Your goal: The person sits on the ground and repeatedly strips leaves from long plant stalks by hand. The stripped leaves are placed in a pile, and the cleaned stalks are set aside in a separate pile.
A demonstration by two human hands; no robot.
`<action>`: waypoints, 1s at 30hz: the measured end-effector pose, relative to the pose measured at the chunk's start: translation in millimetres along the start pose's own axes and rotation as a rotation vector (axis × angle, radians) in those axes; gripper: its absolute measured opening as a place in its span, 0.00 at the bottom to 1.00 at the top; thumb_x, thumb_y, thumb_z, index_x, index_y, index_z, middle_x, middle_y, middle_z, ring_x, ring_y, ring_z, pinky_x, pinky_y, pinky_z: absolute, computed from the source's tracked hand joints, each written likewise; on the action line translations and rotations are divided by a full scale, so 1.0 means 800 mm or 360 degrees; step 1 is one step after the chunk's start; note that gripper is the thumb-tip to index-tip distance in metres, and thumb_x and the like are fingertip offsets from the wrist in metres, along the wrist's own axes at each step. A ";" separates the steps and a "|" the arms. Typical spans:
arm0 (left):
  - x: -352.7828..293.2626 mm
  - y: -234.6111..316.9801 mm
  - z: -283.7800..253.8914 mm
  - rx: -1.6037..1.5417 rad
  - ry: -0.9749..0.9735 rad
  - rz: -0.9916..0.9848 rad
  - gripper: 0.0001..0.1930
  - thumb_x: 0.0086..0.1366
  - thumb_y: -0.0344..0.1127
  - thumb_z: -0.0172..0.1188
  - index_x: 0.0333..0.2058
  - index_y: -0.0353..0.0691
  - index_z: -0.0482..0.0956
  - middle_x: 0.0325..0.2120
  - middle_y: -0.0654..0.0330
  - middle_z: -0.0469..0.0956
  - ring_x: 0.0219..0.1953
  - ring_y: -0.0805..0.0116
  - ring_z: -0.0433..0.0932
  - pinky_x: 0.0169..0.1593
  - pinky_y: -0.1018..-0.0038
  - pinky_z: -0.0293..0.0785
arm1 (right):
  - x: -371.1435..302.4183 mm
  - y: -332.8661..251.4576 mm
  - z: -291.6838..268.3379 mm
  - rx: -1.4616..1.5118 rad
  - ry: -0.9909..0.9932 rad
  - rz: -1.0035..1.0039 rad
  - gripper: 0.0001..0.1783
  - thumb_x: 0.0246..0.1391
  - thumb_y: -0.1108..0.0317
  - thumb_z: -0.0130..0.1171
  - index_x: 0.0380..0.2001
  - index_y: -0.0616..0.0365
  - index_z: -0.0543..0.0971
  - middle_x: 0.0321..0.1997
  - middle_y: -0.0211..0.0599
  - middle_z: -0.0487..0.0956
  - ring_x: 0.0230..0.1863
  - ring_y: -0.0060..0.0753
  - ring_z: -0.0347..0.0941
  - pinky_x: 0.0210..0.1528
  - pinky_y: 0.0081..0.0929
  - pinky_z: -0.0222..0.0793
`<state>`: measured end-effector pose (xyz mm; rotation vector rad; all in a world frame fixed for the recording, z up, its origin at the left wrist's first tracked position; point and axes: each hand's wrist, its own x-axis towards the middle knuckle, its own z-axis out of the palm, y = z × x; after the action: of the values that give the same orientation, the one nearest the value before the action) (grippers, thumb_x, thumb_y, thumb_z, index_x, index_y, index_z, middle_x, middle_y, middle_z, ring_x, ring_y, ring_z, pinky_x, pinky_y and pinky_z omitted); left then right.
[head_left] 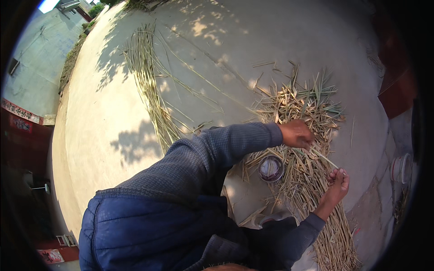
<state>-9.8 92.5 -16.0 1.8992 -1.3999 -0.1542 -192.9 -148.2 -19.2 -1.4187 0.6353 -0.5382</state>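
Note:
A pale, thin reed stalk is stretched at a slant between my two hands. My left hand is closed around its upper end, over the leafy part of a heap of dry reeds. Lower and to the right, my right hand is closed on the other end, fingers pinched together. Beneath both hands the heap spreads, leafy scraps at the top and long bundled stalks toward the bottom. Close by my left forearm stands a round metal tin with something pale inside.
Long greenish stalks lie in a loose bundle on the concrete ground to the left. A white bucket stands at the far right. Another clear or pale container sits near my right forearm. A wall rises at the left edge.

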 end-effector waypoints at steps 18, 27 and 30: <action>-0.118 0.005 -0.140 0.1439 -0.0270 0.0152 0.08 0.52 0.33 0.65 0.29 0.43 0.76 0.18 0.61 0.78 0.24 0.58 0.81 0.40 0.63 0.72 | -0.053 0.039 0.082 0.0521 -0.0761 0.0726 0.12 0.65 0.61 0.66 0.46 0.54 0.79 0.35 0.28 0.82 0.31 0.21 0.76 0.32 0.21 0.75; -0.465 -0.191 -0.175 0.1391 -0.1228 -0.1099 0.22 0.47 0.51 0.76 0.34 0.42 0.81 0.29 0.54 0.84 0.39 0.53 0.85 0.44 0.56 0.77 | -0.022 0.036 0.020 0.0415 -0.0445 0.0617 0.16 0.65 0.60 0.66 0.49 0.58 0.80 0.37 0.27 0.81 0.34 0.19 0.73 0.36 0.19 0.70; -0.512 -0.198 -0.145 0.1237 -0.1528 -0.1315 0.28 0.44 0.52 0.79 0.40 0.43 0.82 0.34 0.55 0.85 0.43 0.51 0.84 0.45 0.55 0.78 | -0.022 0.039 0.013 0.0348 -0.0449 0.0603 0.16 0.65 0.60 0.65 0.49 0.59 0.80 0.37 0.28 0.82 0.33 0.19 0.74 0.35 0.19 0.71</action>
<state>9.5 520.6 -167.1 3.2331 -1.1674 -1.1941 -199.4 -126.4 -48.0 -1.1065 0.5794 -0.1000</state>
